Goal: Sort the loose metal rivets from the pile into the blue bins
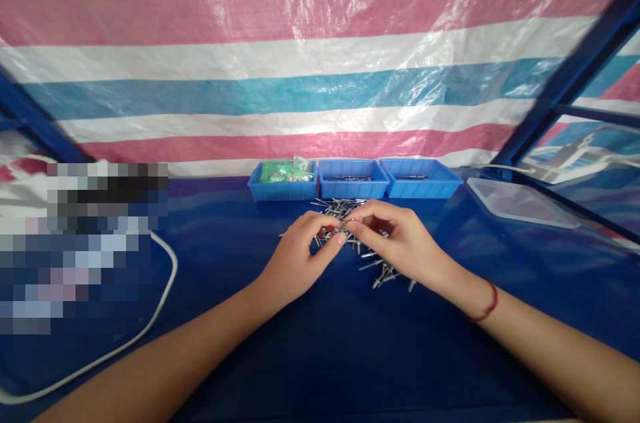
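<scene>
Silvery pop rivets [383, 273] lie in a loose pile on the blue table, under and around both hands. My left hand [305, 250] is over the pile with thumb and forefinger drawn together; what sits between them is too small to make out. Facing it, my right hand [400, 236] pinches a thin metal piece that looks like a rivet, its fingertips almost touching the left ones. Behind the pile stand three blue bins: the left bin [283, 192] holds green and clear plastic packets [280, 172], while the middle bin [354, 190] and right bin [425, 190] hold some rivets.
A translucent lid [520, 203] lies at the back right, near a white power strip [565, 163]. A white cable [173, 270] curves across the left side beside a blurred-out area. Blue frame posts [565, 76] and a striped sheet [300, 90] close off the back.
</scene>
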Motion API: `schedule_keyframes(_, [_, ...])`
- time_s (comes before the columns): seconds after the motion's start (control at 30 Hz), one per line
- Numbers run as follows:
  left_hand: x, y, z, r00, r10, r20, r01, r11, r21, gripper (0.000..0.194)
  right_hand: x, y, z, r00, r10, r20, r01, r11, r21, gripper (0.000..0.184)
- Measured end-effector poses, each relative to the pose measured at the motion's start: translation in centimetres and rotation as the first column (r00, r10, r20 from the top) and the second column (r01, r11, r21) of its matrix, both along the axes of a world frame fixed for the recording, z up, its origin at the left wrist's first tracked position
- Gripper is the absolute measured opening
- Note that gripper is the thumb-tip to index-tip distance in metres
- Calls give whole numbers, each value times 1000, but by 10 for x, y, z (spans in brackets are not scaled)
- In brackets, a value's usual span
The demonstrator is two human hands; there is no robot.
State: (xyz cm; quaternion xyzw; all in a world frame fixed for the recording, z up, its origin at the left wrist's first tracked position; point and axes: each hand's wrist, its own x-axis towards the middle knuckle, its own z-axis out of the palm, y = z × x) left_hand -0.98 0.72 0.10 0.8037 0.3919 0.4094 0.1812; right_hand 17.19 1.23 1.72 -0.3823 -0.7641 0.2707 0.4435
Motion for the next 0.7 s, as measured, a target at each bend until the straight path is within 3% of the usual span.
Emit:
schedule_keyframes(0.13, [1, -1, 1, 1000, -13, -1, 13, 1000, -1, 7, -1, -2, 3, 999, 13, 34, -14, 998, 55, 14])
schedule_keyframes(0.47, [0, 0, 1, 994, 87, 67, -90, 995, 40, 1, 2, 3, 1, 986, 6, 167, -38, 981, 192, 9])
schedule_keyframes(0.7, [-1, -3, 3, 994, 87, 65, -91, 994, 58, 2, 1, 3, -1, 963, 84, 255, -130, 977, 169, 11])
